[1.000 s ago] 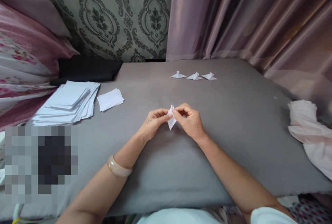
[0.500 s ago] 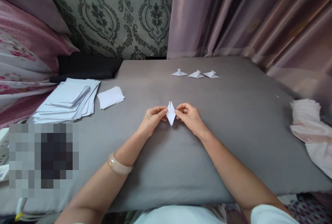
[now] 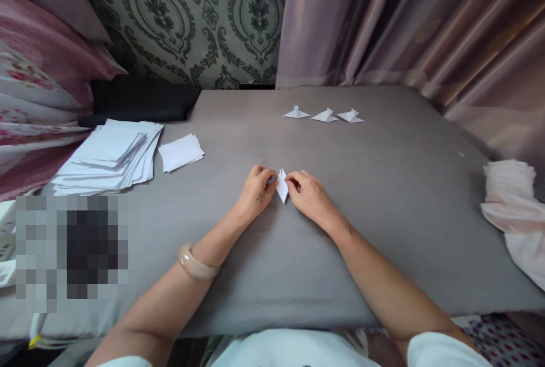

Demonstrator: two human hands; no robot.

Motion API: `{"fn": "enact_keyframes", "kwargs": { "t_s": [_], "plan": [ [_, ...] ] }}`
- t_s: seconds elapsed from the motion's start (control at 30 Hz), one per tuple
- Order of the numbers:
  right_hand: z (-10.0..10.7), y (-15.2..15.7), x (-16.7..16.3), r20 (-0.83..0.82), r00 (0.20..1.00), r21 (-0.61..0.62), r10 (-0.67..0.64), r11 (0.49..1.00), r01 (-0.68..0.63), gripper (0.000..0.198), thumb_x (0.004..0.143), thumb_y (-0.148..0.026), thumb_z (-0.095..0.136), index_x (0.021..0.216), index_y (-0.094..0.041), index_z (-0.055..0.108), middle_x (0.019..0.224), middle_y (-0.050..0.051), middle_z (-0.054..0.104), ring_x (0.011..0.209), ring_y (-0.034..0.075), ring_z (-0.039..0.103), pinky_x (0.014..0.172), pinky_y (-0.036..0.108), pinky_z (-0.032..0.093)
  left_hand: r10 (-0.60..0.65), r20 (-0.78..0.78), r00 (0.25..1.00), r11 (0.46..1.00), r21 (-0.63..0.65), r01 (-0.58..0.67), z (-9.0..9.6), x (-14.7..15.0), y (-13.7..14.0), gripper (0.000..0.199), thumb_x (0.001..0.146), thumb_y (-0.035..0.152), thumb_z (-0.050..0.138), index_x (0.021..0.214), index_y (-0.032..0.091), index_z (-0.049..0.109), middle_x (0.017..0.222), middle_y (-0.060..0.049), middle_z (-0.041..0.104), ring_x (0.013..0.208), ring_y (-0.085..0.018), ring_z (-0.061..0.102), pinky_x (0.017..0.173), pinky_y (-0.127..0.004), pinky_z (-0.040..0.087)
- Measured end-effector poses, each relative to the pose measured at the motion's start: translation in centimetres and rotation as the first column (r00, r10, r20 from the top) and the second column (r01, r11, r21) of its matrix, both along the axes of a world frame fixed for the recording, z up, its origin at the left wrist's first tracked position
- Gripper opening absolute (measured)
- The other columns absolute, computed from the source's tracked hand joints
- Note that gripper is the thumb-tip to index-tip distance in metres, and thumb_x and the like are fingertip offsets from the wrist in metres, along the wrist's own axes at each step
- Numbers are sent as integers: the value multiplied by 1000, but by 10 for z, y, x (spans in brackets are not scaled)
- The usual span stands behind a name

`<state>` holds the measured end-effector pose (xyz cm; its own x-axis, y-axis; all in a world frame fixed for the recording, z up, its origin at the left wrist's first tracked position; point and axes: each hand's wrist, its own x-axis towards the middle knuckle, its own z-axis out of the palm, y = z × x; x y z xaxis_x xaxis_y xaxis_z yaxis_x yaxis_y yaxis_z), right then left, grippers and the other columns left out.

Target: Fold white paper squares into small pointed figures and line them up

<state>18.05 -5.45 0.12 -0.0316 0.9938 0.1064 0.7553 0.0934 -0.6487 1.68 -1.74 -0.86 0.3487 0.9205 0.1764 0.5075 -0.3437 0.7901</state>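
Between my two hands is a small white folded paper (image 3: 282, 188), diamond-shaped, with a slit at its upper point and its lower point toward me. My left hand (image 3: 258, 192) pinches its left edge between thumb and fingers. On the opposite edge, my right hand (image 3: 310, 195) has its thumb and fingertips closed on the paper. Both hands are low over the grey cloth, and parts of the side edges are hidden by the fingers.
Toward the back of the grey-covered table (image 3: 238, 123) stand three folded paper figures (image 3: 325, 115). At left lie a stack of white paper (image 3: 106, 154), a smaller pile of sheets (image 3: 181, 153) and a black folded cloth (image 3: 145, 99). Pale fabric (image 3: 508, 185) is bunched at right.
Both hands have turned over more, backs upward, with fingers curled closer round the folded paper's edges. The hands have drawn slightly nearer each other. The camera view has shifted a little.
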Motion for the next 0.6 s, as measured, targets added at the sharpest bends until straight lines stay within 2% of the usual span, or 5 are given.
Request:
{"fn": "enact_keyframes", "kwargs": {
  "t_s": [0.1, 0.23, 0.47, 0.6],
  "plan": [
    [4, -4, 2, 104, 994, -25, 15, 1000, -12, 20, 88, -22, 48, 95, -22, 67, 100, 6, 60, 81, 15, 60, 75, 27, 44, -70, -30, 997, 998, -1, 70, 2, -3, 0, 21, 80, 13, 51, 96, 17, 64, 94, -6, 55, 74, -13, 53, 72, -26, 45],
    [11, -7, 8, 153, 986, -78, 72, 995, -61, 24, 85, -17, 48, 100, -24, 66, 103, 5, 61, 81, 15, 60, 73, 27, 43, -172, -71, 983, 984, -56, 168, 11, -7, -2, 28, 70, 5, 49, 90, 16, 66, 92, -5, 54, 71, -12, 51, 69, -25, 45],
    [17, -6, 12, 152, 981, -102, 118, 989, -103, 18, 83, -20, 53, 95, -23, 66, 99, 4, 62, 78, 14, 58, 73, 27, 43, -166, -66, 984, 981, -113, 158, 16, -10, 0, 19, 72, 16, 55, 87, 16, 67, 94, -6, 55, 77, -14, 54, 70, -27, 46],
    [16, -5, 12, 124, 985, -98, 118, 990, -106, 16, 86, -24, 53, 93, -22, 66, 97, 4, 63, 76, 14, 58, 72, 26, 43, -170, -64, 983, 978, -131, 161, 15, -12, 2, 19, 73, 16, 53, 86, 15, 67, 94, -6, 56, 75, -13, 54, 71, -27, 46]
  ]
}}
